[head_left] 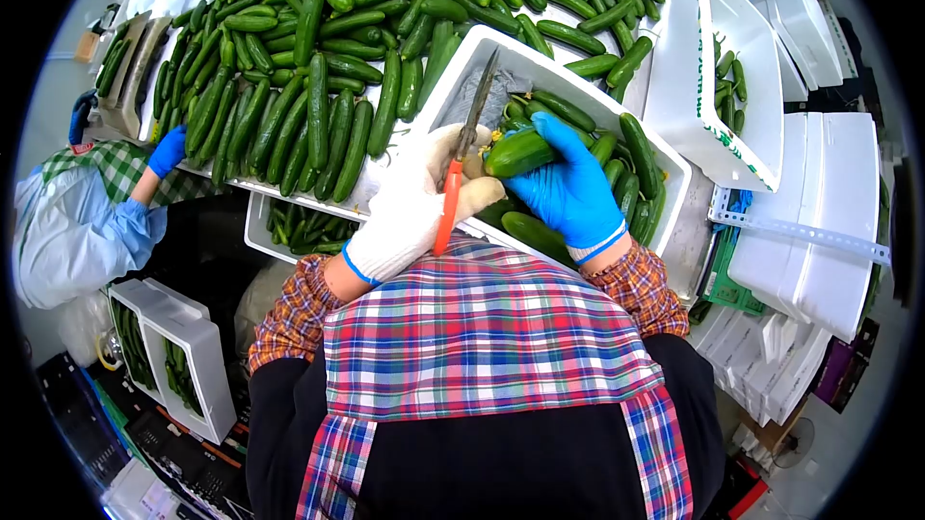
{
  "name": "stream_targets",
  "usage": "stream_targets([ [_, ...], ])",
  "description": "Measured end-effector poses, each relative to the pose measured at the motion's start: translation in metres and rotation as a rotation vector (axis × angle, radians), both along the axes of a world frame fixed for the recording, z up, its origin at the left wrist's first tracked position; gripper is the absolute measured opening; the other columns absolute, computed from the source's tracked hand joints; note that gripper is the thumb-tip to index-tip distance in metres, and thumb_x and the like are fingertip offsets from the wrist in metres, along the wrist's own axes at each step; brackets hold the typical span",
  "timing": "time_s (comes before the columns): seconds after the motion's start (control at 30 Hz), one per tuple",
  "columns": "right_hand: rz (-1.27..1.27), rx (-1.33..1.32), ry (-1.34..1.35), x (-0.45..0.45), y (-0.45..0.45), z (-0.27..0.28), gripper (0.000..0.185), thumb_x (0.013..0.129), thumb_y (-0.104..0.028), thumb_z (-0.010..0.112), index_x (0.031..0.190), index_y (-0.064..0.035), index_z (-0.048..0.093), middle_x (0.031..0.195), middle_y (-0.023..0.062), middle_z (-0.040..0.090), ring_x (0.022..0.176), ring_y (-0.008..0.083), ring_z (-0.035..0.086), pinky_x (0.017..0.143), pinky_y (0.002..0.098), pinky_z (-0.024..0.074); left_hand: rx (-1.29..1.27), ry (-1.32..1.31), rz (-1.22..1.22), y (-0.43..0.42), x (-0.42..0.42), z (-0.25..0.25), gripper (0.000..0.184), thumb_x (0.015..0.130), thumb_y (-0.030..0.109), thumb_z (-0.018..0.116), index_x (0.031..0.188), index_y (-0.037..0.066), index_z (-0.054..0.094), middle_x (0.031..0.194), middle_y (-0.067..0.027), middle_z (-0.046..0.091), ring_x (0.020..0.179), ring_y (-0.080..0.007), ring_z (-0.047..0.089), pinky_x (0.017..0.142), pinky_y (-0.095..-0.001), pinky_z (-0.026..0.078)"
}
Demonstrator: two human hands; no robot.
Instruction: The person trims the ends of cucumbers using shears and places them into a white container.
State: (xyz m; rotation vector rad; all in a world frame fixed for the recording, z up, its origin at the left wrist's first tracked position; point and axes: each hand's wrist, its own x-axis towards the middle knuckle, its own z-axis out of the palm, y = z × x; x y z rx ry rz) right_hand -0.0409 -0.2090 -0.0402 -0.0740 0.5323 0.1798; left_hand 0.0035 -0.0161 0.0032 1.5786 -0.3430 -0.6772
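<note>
The left hand (400,216), in white glove, is gripping the orange-handled scissors (451,190); the right hand (578,194), in blue glove, holds one cucumber (518,154) above the white foam box (678,183). The cucumber's end is close to the scissors and left fingers, so a slip on its smooth skin could bring a nicked glove or scratched cucumber.

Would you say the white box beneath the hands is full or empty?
Partly full: the box holds cucumbers, with grey lining bare beside them.
</note>
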Motion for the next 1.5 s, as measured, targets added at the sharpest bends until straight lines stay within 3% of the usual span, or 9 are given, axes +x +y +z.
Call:
stream_targets([
  [0.17,0.001,-0.110,-0.020,-0.002,0.008,0.004,0.029,0.094,-0.014,0.060,0.121,-0.0056,0.055,0.112,0.0152,0.061,0.104,0.0299,0.062,0.095,0.0509,0.0508,0.028,-0.069,0.044,0.000,0.003,-0.011,0.043,0.082,0.016,0.071,0.118,-0.001,0.054,0.085,-0.0078,0.060,0.076,-0.0124,0.058,0.070,-0.0264,0.048],
  [0.27,-0.006,-0.154,-0.026,0.007,0.000,0.018,0.023,0.091,-0.012,0.064,0.112,-0.0071,0.059,0.102,0.0113,0.063,0.099,0.0254,0.063,0.093,0.0467,0.0523,-0.303,0.380,0.121,0.005,0.007,-0.025,0.032,0.089,0.003,0.051,0.120,-0.003,0.043,0.076,-0.0132,0.058,0.059,-0.0193,0.057,0.056,-0.0310,0.048],
  [0.47,-0.119,-0.274,-0.075,0.088,-0.062,-0.019,0.028,0.092,-0.010,0.060,0.114,0.0028,0.048,0.107,0.0216,0.058,0.104,0.0365,0.059,0.095,0.0564,0.0493,-0.261,0.351,0.206,0.013,0.003,-0.053,0.033,0.087,0.003,0.055,0.118,-0.002,0.046,0.078,-0.0122,0.058,0.061,-0.0181,0.056,0.056,-0.0304,0.048],
  [0.67,-0.020,-0.353,-0.248,0.111,-0.073,0.025,0.041,0.093,-0.013,0.059,0.127,0.0043,0.047,0.117,0.0223,0.060,0.111,0.0343,0.060,0.093,0.0454,0.0530,-0.333,0.305,0.288,0.020,-0.004,-0.055,0.033,0.089,0.005,0.055,0.120,-0.002,0.045,0.082,-0.0119,0.058,0.066,-0.0176,0.056,0.059,-0.0298,0.048],
  [0.77,0.479,-1.250,-0.346,0.084,-0.070,0.036,0.050,0.090,-0.019,0.062,0.135,-0.0003,0.049,0.118,0.0156,0.064,0.105,0.0226,0.065,0.087,0.0302,0.0531,-0.373,0.324,0.285,0.026,-0.003,-0.065,0.032,0.091,0.007,0.056,0.121,0.000,0.045,0.083,-0.0117,0.059,0.068,-0.0170,0.057,0.062,-0.0300,0.049],
  [0.87,0.698,-2.021,-0.399,0.056,-0.086,-0.012,0.043,0.087,-0.023,0.062,0.125,-0.0009,0.059,0.114,0.0152,0.067,0.101,0.0235,0.066,0.085,0.0342,0.0525,-0.365,0.294,0.290,0.025,-0.004,-0.068,0.035,0.092,0.006,0.053,0.124,-0.002,0.043,0.083,-0.0115,0.057,0.067,-0.0171,0.056,0.062,-0.0298,0.049],
  [1.07,0.686,-2.454,-0.373,0.022,-0.090,-0.019,0.038,0.084,-0.017,0.063,0.121,-0.0089,0.063,0.109,0.0163,0.067,0.098,0.0345,0.065,0.088,0.0395,0.0513,-0.340,0.220,0.252,0.023,-0.005,-0.059,0.034,0.090,0.005,0.056,0.121,-0.002,0.043,0.080,-0.0113,0.057,0.065,-0.0169,0.057,0.060,-0.0295,0.049],
  [1.2,1.045,-1.843,-0.525,0.005,-0.064,0.010,0.043,0.084,-0.026,0.064,0.124,-0.0098,0.061,0.114,0.0174,0.064,0.102,0.0344,0.063,0.090,0.0401,0.0503,-0.250,0.226,0.247,0.041,0.006,-0.041,0.036,0.089,0.007,0.057,0.120,-0.004,0.043,0.077,-0.0121,0.057,0.060,-0.0174,0.056,0.052,-0.0293,0.047],
  [1.5,1.192,-2.170,-0.572,-0.003,-0.046,-0.009,0.061,0.073,-0.041,0.074,0.117,-0.0021,0.060,0.104,0.0188,0.063,0.096,0.0346,0.062,0.086,0.0404,0.0498,-0.016,0.119,0.266,0.058,0.003,-0.018,0.034,0.084,0.000,0.059,0.116,-0.004,0.050,0.075,-0.0086,0.059,0.060,-0.0154,0.057,0.054,-0.0270,0.047],
])
